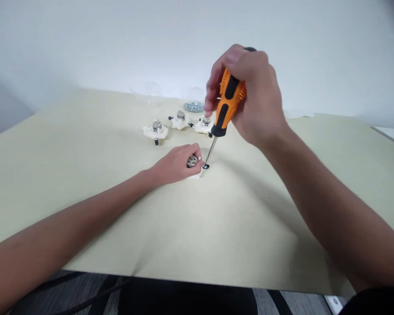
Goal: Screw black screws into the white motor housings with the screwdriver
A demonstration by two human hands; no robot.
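My left hand (179,164) is closed around a small white plastic part with a round metal motor (192,161), pressed down on the table. A dark little piece (205,166) juts out on the right of that part. From above, my right hand (252,87) grips an orange and black screwdriver (228,103) with its palm over the handle end. The screwdriver's shaft slants down to the left, and its tip meets the dark piece. My fingers hide much of the white part.
Behind my hands stand similar white motor assemblies, one at the left (156,129), one in the middle (180,120) and one at the right (203,124). Farther back lies a pile of small shiny screws (194,106). A white wall (134,43) rises behind the pale table (184,236).
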